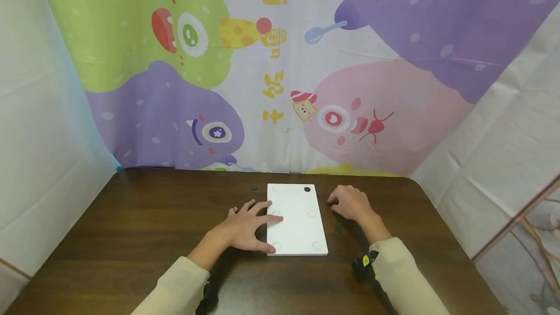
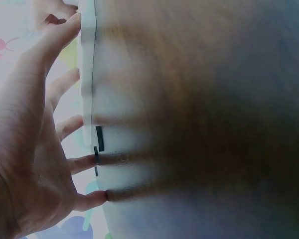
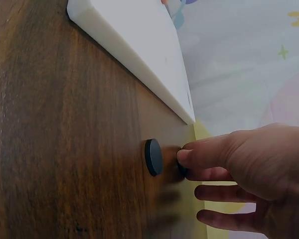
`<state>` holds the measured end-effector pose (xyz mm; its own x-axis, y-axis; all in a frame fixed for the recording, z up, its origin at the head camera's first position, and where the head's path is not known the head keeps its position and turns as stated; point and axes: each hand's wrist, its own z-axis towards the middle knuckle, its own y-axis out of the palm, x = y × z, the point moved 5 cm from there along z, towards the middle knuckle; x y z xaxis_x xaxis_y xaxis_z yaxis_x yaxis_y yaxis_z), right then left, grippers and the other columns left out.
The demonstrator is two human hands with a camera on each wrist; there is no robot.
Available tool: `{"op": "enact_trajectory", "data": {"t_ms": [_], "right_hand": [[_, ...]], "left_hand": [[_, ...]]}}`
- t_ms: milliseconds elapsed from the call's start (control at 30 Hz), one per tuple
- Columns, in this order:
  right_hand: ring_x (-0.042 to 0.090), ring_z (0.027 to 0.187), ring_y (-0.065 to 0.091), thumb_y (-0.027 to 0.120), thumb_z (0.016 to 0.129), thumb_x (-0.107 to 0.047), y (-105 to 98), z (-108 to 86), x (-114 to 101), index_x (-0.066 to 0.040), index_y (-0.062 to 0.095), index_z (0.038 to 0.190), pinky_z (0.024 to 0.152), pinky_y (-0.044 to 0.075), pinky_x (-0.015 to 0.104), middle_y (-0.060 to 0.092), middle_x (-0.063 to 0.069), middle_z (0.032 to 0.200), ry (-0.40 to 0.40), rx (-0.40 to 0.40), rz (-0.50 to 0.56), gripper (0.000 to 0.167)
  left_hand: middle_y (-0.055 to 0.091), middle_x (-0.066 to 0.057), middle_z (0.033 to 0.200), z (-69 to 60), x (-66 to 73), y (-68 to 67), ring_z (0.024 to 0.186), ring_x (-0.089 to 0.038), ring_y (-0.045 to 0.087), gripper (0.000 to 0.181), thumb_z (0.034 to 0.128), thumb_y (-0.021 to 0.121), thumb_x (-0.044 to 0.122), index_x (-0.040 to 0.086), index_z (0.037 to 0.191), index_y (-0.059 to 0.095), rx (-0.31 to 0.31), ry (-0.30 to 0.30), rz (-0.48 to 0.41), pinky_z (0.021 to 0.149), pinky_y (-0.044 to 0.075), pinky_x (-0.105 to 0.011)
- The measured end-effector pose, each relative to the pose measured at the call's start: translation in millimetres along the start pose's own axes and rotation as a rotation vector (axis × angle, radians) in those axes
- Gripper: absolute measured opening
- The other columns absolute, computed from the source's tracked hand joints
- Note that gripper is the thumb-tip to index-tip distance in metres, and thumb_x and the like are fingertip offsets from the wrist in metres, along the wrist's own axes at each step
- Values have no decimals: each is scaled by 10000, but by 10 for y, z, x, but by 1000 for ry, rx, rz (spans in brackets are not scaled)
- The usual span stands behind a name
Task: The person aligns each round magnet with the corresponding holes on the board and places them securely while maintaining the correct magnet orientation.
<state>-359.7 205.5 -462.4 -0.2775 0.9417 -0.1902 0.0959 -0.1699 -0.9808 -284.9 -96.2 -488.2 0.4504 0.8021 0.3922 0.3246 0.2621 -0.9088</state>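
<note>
White board (image 1: 297, 230) touched by L hand (image 1: 246, 227); dark disc (image 3: 182, 169) pinched in R hand (image 1: 351, 203).
Board laid flat approx. mid table (image 1: 131, 247), L edge met by spread L fingers, nothing grasped there. Loose disc (image 1: 339, 229) seen just off board's R edge. Dark disc held btwn R thumb & finger, R of board; table contact unclear. Seated disc (image 1: 307, 189) set in board's far R corner; far disc (image 1: 254, 188) seen nr far L corner. Cartoon-print cloth (image 1: 275, 149) hung behind.

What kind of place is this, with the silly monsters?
Probably a curtained-off tabletop corner: a dark wood-grain table, a cartoon-monster curtain behind it, and pale sheets on both sides.
</note>
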Motion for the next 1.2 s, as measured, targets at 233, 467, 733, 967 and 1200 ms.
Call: {"op": "enact_trajectory", "data": {"t_ms": [233,467,733,967,1200], "right_hand": [[392,1184,795,866,988,-161,1,-6,29,-184,895,1096,944,651,616,870,50,1221,4,10,5,114],[348,1107,796,874,976,-162,-12,-3,47,-180,860,1052,900,647,583,851,51,1161,11,18,-1,79],[303,1046,783,875,958,-155,4,-3,61,-180,858,1053,871,637,572,839,32,1092,5,30,24,100],[261,994,769,871,946,-152,26,0,71,-189,855,1025,847,635,556,824,8,1026,-7,47,31,89],[268,1014,775,860,941,-164,-19,22,51,-203,862,1020,846,642,560,830,8,1049,-28,68,27,88]], "left_hand": [[304,-55,1872,-7,7,-12,1713,-555,260,875,901,842,698,393,1665,545,-2,3,3,1210,248,-960],[300,-55,1873,12,-1,-19,1713,-559,259,874,903,836,702,391,1666,544,2,4,11,1207,255,-959],[306,-48,1871,24,-4,-12,1713,-547,267,873,902,833,710,401,1665,542,5,9,16,1201,270,-956],[318,-58,1864,15,10,-11,1707,-552,277,875,897,841,703,392,1661,549,10,12,18,1191,277,-962],[326,-70,1858,15,-12,1,1702,-558,277,875,889,836,719,398,1654,557,17,26,-3,1185,268,-970]]}}
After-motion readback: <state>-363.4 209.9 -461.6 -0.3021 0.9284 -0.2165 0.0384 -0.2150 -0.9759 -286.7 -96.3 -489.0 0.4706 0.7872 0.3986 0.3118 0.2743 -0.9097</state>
